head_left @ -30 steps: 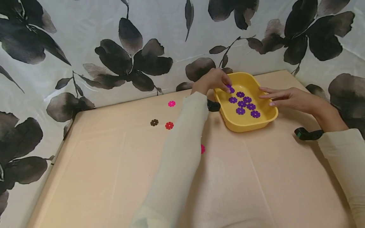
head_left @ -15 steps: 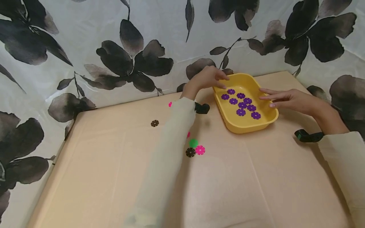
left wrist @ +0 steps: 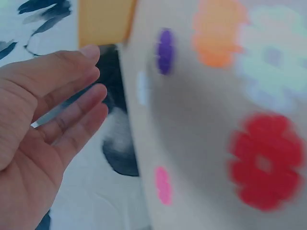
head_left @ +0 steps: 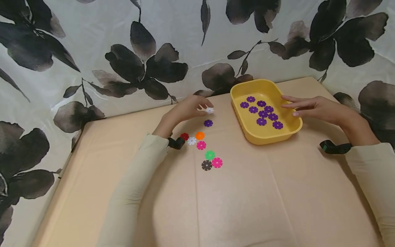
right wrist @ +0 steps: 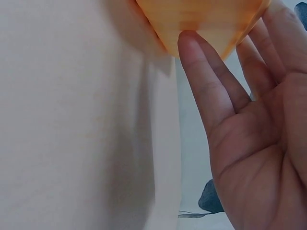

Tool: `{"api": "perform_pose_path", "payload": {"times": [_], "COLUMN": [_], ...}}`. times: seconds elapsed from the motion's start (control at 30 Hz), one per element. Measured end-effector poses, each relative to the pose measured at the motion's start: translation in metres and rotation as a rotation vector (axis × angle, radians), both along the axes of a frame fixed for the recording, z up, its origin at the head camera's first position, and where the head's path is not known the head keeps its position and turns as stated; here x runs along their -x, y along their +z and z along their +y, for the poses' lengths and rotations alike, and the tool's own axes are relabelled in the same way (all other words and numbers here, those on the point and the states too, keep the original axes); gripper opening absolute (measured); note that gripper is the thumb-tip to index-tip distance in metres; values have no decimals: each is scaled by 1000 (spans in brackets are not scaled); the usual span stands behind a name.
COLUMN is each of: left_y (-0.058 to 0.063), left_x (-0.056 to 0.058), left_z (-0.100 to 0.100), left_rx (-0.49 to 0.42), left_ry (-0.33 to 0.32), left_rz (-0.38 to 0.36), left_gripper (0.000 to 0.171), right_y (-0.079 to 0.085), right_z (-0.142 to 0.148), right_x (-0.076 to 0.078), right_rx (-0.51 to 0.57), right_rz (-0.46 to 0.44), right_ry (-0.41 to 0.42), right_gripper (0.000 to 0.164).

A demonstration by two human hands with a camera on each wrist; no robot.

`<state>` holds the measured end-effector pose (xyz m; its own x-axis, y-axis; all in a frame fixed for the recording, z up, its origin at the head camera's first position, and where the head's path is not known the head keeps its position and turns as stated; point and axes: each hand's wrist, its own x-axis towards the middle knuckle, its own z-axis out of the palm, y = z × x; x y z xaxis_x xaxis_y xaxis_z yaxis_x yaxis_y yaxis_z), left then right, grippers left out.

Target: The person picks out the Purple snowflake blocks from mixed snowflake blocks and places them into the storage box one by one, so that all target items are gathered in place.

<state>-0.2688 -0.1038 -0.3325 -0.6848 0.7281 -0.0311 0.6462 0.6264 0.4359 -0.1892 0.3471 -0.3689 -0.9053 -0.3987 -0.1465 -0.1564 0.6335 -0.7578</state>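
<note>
In the head view my left hand (head_left: 186,109) hovers over the table left of the tray, fingers loosely bent and holding nothing. A white flower-shaped disc (head_left: 210,110) shows right at its fingertips, with a purple disc (head_left: 208,123) just below. The left wrist view shows the bare palm and fingers (left wrist: 62,91). My right hand (head_left: 318,108) rests at the right rim of the yellow tray (head_left: 268,139), its nearly straight fingers reaching over the edge. In the right wrist view one fingertip overlaps the tray's outer wall (right wrist: 206,14). Several purple discs (head_left: 263,114) lie inside the tray.
Left of the tray lie loose discs: red (head_left: 184,136), white (head_left: 191,141), orange (head_left: 200,136), pink (head_left: 201,145), green (head_left: 210,155), black (head_left: 206,165) and another pink (head_left: 217,162). A floral cloth (head_left: 172,27) hangs behind the table (head_left: 247,192).
My left hand has let go of a purple disc in the tray and moved left, out over the loose discs. More discs show where the left sleeve was. The right hand and tray have barely moved.
</note>
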Motion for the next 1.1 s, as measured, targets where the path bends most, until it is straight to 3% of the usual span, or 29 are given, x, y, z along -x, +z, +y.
{"api": "perform_pose_path", "payload": {"times": [0.1, 0.37, 0.9, 1.1], "left_y": [-11, -34, -43, -41], "left_x": [-8, -17, -15, -15], "left_z": [-8, -16, -9, -8], "left_rx": [-13, 14, -71, -45], "left_ry": [10, 156, 226, 247], "left_rz": [-44, -183, -211, -218], "left_gripper": [34, 43, 25, 22], "right_y": [-1, -1, -3, -1], "right_z": [0, -1, 2, 0], "right_x": [-1, -1, -1, 1], "right_rx": [-24, -14, -43, -35], "right_rz": [10, -10, 10, -13], "right_ry": [-7, -2, -14, -21], "right_gripper": [47, 47, 47, 48]}}
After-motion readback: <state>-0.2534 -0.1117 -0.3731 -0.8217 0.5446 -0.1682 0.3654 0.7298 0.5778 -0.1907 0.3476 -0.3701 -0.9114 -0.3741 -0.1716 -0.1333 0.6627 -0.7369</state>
